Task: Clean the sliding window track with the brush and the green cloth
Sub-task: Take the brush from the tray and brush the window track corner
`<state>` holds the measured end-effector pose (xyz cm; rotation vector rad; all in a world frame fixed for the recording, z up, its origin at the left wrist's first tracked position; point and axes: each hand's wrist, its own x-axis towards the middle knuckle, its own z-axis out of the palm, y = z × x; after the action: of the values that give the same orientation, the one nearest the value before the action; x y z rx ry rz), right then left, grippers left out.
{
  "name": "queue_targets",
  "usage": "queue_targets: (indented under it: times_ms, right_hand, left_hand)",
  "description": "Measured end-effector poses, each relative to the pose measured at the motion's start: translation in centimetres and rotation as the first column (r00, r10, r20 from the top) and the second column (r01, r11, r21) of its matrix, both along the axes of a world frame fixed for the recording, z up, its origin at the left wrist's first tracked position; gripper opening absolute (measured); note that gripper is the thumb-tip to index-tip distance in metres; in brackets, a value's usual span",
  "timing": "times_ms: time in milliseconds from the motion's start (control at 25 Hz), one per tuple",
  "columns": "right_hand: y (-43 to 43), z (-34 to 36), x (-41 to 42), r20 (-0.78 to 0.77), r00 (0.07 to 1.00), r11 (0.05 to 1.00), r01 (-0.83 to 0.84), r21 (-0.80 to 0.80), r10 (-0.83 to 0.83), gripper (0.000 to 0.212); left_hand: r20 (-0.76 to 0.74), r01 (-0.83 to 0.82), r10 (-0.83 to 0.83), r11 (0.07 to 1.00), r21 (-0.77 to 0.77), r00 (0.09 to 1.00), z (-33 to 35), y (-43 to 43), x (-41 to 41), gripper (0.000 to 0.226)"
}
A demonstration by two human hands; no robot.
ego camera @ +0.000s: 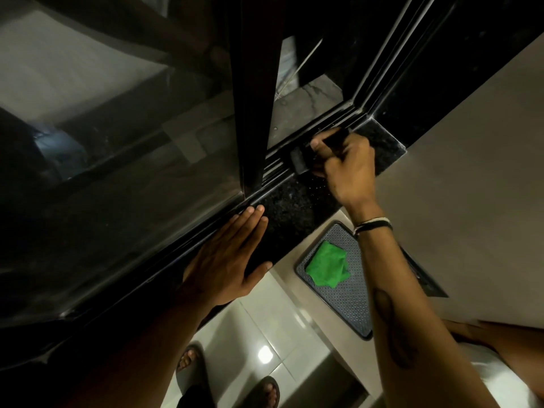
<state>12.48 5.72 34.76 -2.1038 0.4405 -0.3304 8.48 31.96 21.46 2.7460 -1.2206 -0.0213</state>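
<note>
My right hand [346,169] grips a dark brush [300,161] whose bristle head rests on the black window track [278,164], just right of the sliding pane's frame [254,113]. My left hand [228,260] lies flat, fingers together, on the black granite sill [290,213] against the pane's bottom rail. The green cloth [326,265] lies crumpled on a grey mat [350,301] on the floor below the sill, apart from both hands.
The dark glass pane [117,142] fills the left half. A beige wall [471,216] rises to the right of the sill. Glossy white floor tiles [265,334] lie below, with my sandalled feet [265,390] near the bottom edge.
</note>
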Motion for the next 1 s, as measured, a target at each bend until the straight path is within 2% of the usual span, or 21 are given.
queue_targets:
  times_ms: [40, 80, 160, 200, 280, 320, 440, 520, 600, 720, 760, 840, 880, 960, 1000]
  right_hand:
    - [0.0, 0.3, 0.1, -0.016, 0.998, 0.993, -0.052, 0.103, 0.054, 0.011]
    - [0.2, 0.2, 0.2, -0.004, 0.999, 0.991, -0.040, 0.128, 0.040, 0.009]
    - [0.5, 0.1, 0.2, 0.071, 0.989, 0.990, 0.129, 0.063, -0.133, 0.007]
    - [0.8, 0.1, 0.2, 0.059, 0.986, 0.985, 0.152, 0.080, -0.157, 0.007]
    - [1.7, -0.3, -0.2, 0.012, 1.000, 0.991, 0.008, 0.131, -0.009, 0.007]
    - [2.0, -0.6, -0.2, 0.007, 1.000, 0.993, -0.010, 0.116, 0.010, 0.007]
    - [2.1, -0.5, 0.1, 0.088, 0.981, 0.985, 0.173, -0.021, -0.170, 0.008]
    - [2.2, -0.4, 0.1, 0.050, 0.999, 0.999, 0.023, -0.041, -0.021, 0.009]
    - [2.4, -0.3, 0.2, 0.006, 0.997, 0.985, -0.080, 0.153, 0.080, 0.008]
    - [1.1, -0.1, 0.4, 0.093, 0.983, 0.979, 0.143, 0.148, -0.157, 0.007]
    - [0.5, -0.3, 0.5, 0.081, 0.985, 0.976, 0.139, 0.168, -0.154, 0.007]
    - [0.1, -0.6, 0.4, 0.015, 1.000, 0.967, 0.007, 0.254, -0.011, 0.007]
    - [0.1, -1.1, 0.4, -0.005, 1.000, 0.971, -0.004, 0.239, 0.006, 0.007]
    - [-0.1, -1.0, 0.5, 0.059, 0.989, 0.983, 0.125, 0.136, -0.134, 0.007]
    - [-0.4, -0.9, 0.6, 0.079, 0.981, 0.976, 0.162, 0.146, -0.174, 0.007]
  left_hand:
    - [0.001, 0.001, -0.001, 1.000, -0.005, 1.000, -0.1, 0.0, 0.1, 0.088]
    - [0.002, 0.003, -0.003, 1.000, -0.008, 1.000, -0.1, 0.0, 0.1, 0.088]
    - [0.009, 0.007, -0.007, 1.000, -0.013, 1.000, -0.2, 0.0, 0.1, 0.088]
    - [0.018, 0.004, -0.004, 1.000, -0.015, 1.000, -0.2, 0.0, 0.1, 0.088]
    - [0.026, 0.002, -0.002, 1.000, -0.014, 1.000, -0.1, 0.0, 0.0, 0.087]
    - [0.025, 0.002, -0.002, 1.000, -0.016, 1.000, -0.1, 0.1, 0.0, 0.087]
    - [0.027, 0.000, 0.000, 1.000, -0.024, 1.000, 0.1, 0.2, 0.0, 0.086]
    - [0.035, 0.003, -0.003, 1.000, -0.023, 0.999, 0.1, 0.1, 0.0, 0.086]
    - [0.030, 0.000, 0.001, 1.000, -0.031, 1.000, 0.0, 0.0, 0.0, 0.086]
    - [0.037, 0.000, 0.001, 1.000, -0.028, 0.999, -0.1, 0.2, -0.1, 0.087]
    - [0.037, 0.004, -0.003, 1.000, -0.024, 0.999, -0.1, 0.2, -0.1, 0.088]
    - [0.019, 0.004, -0.004, 1.000, -0.017, 1.000, -0.1, 0.1, 0.0, 0.088]
    - [0.014, 0.000, 0.000, 1.000, -0.014, 1.000, 0.0, 0.1, 0.0, 0.087]
    - [0.020, -0.004, 0.004, 1.000, -0.007, 1.000, 0.1, 0.1, -0.1, 0.087]
    - [0.021, -0.002, 0.002, 1.000, -0.006, 1.000, 0.2, 0.1, -0.1, 0.087]
